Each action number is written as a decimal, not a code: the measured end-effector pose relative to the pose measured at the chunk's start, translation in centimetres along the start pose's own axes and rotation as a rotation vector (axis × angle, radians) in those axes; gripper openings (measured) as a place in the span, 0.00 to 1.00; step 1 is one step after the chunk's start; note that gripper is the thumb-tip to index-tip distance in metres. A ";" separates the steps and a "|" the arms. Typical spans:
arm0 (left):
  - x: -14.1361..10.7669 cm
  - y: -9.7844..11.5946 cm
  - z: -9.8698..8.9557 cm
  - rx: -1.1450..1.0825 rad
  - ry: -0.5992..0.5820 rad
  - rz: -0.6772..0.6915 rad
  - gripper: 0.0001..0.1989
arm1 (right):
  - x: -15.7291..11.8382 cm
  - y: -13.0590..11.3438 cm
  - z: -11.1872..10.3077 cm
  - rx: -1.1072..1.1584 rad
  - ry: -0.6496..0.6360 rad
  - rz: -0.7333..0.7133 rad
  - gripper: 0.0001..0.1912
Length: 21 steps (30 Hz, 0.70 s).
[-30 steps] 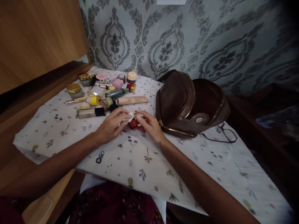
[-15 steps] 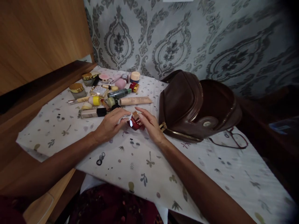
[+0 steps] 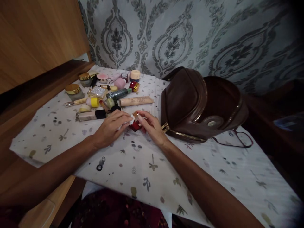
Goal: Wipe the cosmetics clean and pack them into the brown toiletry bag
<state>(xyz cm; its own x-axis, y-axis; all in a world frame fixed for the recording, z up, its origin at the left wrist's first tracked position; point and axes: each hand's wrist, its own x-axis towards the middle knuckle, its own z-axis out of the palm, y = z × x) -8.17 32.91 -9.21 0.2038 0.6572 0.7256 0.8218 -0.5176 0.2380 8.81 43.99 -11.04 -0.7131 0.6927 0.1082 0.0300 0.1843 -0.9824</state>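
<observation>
In the middle of the head view, my right hand point(image 3: 152, 127) is closed around a small red cosmetic jar point(image 3: 135, 126) with a gold-coloured part on top. My left hand point(image 3: 111, 126) pinches a crumpled white wipe point(image 3: 131, 119) and presses it against the jar's gold part. Fingers cover much of the jar, and its exact shape is hard to make out. Just beyond my left hand lie a foundation bottle point(image 3: 89, 116) with a black cap and a beige tube point(image 3: 136, 101).
A brown leather bag point(image 3: 182, 101) stands unzipped at the right, with eyeglasses point(image 3: 244, 139) beside it. Several cosmetics spread across the back left, among them a gold-lidded jar point(image 3: 74, 91), a dark green bottle point(image 3: 118, 94) and a pink sponge point(image 3: 120, 83). A patterned cloth point(image 3: 133, 164) covers the table.
The red jar has turned slightly in my right hand, and my fingers have shifted on it. The wipe stays against it. My view has shifted a little.
</observation>
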 end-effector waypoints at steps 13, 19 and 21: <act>-0.1 0.1 -0.3 -0.091 -0.043 -0.145 0.06 | -0.2 -0.6 0.3 -0.073 0.099 0.002 0.25; 0.0 0.5 -0.1 -0.141 -0.022 -0.144 0.06 | -0.4 -1.1 0.7 -0.100 0.098 -0.012 0.23; 0.0 0.7 0.0 -0.129 -0.006 -0.121 0.07 | -0.3 -1.0 0.7 -0.122 0.102 -0.030 0.21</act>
<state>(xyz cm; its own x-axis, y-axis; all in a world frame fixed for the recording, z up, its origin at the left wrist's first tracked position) -7.61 32.56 -9.00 0.1108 0.7220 0.6829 0.7657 -0.5001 0.4045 8.48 43.15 -10.22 -0.6400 0.7520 0.1580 0.0992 0.2848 -0.9534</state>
